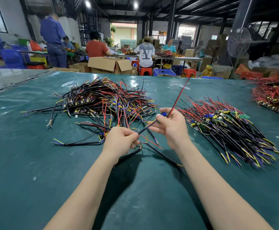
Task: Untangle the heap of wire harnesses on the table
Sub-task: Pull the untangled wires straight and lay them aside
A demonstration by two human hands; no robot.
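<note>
My left hand [120,140] pinches the harness [143,130] by its black cable, just over the green table [36,163]. My right hand's [170,125] fingers curl round its board end, red wire [178,97] poking up. Beyond lies the tangled heap [105,100], with the straightened pile [231,127] on the right.

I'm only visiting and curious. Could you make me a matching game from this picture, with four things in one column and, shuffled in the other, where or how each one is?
Things:
1. tangled heap
2. neat pile
3. red pile
4. right hand

Place or state:
A. at the far right edge of the table
B. wires lying side by side, beside the right hand
C. grips a harness with a red wire pointing up
D. wires crossing every way, left of centre

Pairs: 1-D, 2-B, 3-A, 4-C
</note>
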